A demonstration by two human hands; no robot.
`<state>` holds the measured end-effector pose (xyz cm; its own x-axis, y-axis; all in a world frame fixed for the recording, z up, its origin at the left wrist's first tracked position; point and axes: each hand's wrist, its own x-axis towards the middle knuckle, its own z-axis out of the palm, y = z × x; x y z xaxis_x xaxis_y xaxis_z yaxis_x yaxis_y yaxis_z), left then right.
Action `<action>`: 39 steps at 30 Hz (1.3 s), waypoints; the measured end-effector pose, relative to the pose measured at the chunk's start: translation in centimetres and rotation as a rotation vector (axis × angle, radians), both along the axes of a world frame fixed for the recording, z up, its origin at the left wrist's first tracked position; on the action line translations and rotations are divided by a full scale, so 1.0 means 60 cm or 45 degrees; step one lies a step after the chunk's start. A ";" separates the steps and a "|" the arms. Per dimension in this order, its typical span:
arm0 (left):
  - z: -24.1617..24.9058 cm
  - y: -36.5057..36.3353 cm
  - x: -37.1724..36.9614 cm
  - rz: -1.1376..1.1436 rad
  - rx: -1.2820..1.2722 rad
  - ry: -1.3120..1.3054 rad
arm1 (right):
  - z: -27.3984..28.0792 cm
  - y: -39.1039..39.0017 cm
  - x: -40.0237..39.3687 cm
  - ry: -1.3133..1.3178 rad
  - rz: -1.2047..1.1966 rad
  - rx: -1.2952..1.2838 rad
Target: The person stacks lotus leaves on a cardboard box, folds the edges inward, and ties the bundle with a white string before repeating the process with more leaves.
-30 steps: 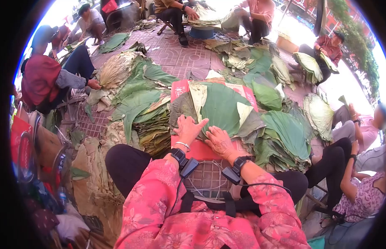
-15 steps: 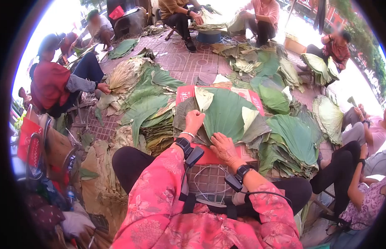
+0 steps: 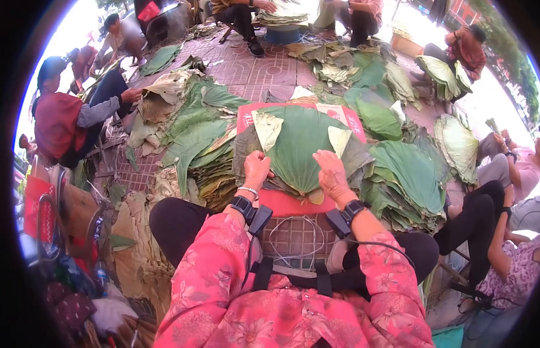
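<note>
A large green lotus leaf (image 3: 298, 136) lies spread before me, its pale folded flaps (image 3: 267, 129) showing at the upper left and right. Under it are greyish-brown leaves (image 3: 358, 159) on a red box (image 3: 293, 210). My left hand (image 3: 257, 169) is closed at the left edge of the green leaf, fingertips pinched on it. At the opposite edge, my right hand (image 3: 333, 174) has its fingers curled in on the leaf; the exact grip is partly hidden.
Thick leaf stacks stand left (image 3: 209, 177) and right (image 3: 404, 180) of the box. White cord (image 3: 299, 246) lies on the paving by my legs. Several people sit around with leaves, one in a red vest (image 3: 61, 124) at left. A red bag (image 3: 39, 209) stands at far left.
My right hand has moved from lying flat on the leaf's lower part to its right edge, fingers now curled. My left hand has shifted slightly down and left. The left pale flap lies more spread.
</note>
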<state>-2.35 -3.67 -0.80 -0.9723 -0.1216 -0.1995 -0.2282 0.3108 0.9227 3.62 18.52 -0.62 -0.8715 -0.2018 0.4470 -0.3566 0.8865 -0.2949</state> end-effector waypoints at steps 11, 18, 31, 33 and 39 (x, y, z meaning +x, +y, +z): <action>-0.001 0.000 -0.005 0.026 0.057 -0.061 | -0.001 0.100 0.031 -0.099 -0.283 0.249; -0.001 0.000 -0.009 0.030 0.027 -0.113 | 0.011 0.094 0.058 -0.411 -0.855 -0.268; 0.001 -0.009 -0.021 0.135 0.339 -0.288 | -0.041 -0.034 0.016 -0.297 -0.149 0.025; -0.016 -0.013 -0.005 0.255 0.529 -0.172 | -0.051 -0.036 0.018 -0.276 -0.156 0.064; -0.034 -0.007 -0.008 0.426 0.646 -0.119 | -0.047 -0.032 0.018 -0.323 -0.143 0.051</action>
